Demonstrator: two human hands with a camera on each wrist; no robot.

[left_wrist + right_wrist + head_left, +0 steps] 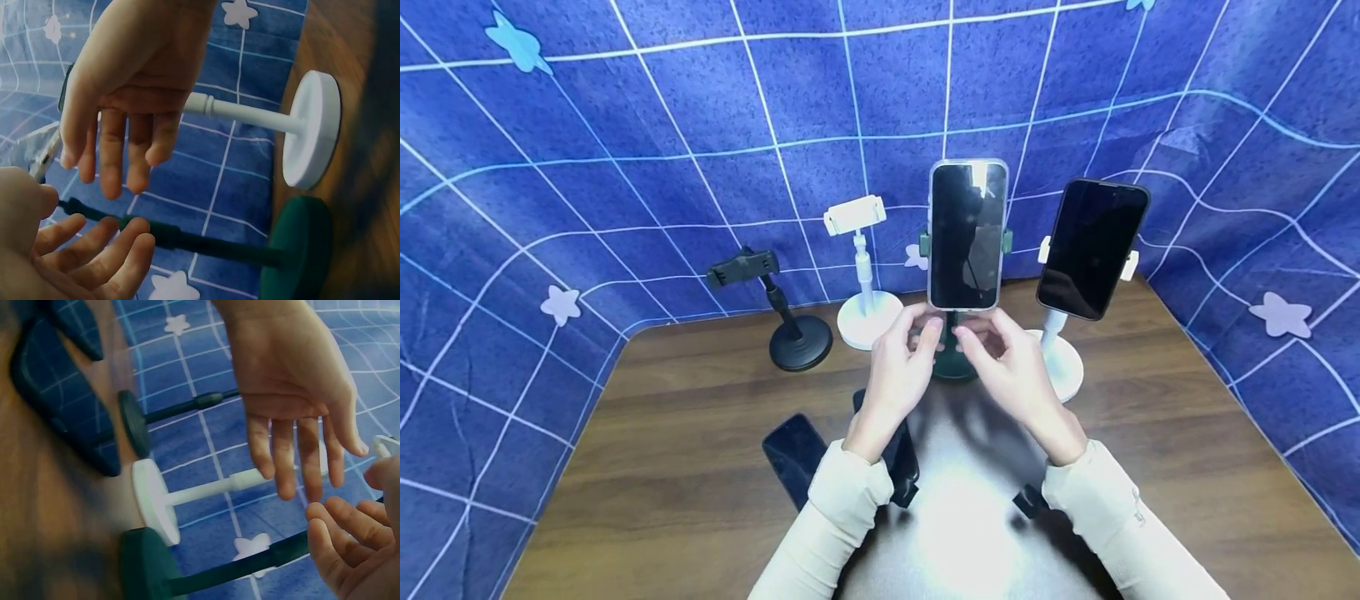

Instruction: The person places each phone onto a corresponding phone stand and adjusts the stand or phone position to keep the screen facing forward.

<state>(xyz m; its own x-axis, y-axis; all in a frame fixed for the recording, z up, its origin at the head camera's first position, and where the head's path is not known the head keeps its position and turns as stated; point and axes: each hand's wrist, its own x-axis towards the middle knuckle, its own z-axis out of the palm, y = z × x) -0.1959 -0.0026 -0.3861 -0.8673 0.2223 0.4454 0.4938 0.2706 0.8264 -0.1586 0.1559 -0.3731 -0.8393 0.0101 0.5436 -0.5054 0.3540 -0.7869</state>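
Note:
A phone in a clear case point(966, 242) stands upright in the clamp of a dark green phone stand point(955, 367). Just below its lower edge are my left hand point(905, 360) and right hand point(1009, 367), one on each side of the green stem. In the left wrist view my right hand point(140, 81) has its fingers loosely extended, apart from the stem point(212, 247). The right wrist view likewise has my left hand point(290, 381) with relaxed fingers and nothing in them. To the right, a black phone point(1093, 248) leans in a white stand point(1062, 367).
A white stand point(868, 320) and a black stand point(801, 343) with phoneless clamps are at the back left. Dark phones point(795, 454) lie on the wooden table point(700, 467) by my left forearm. A blue gridded cloth point(700, 108) hangs behind the table.

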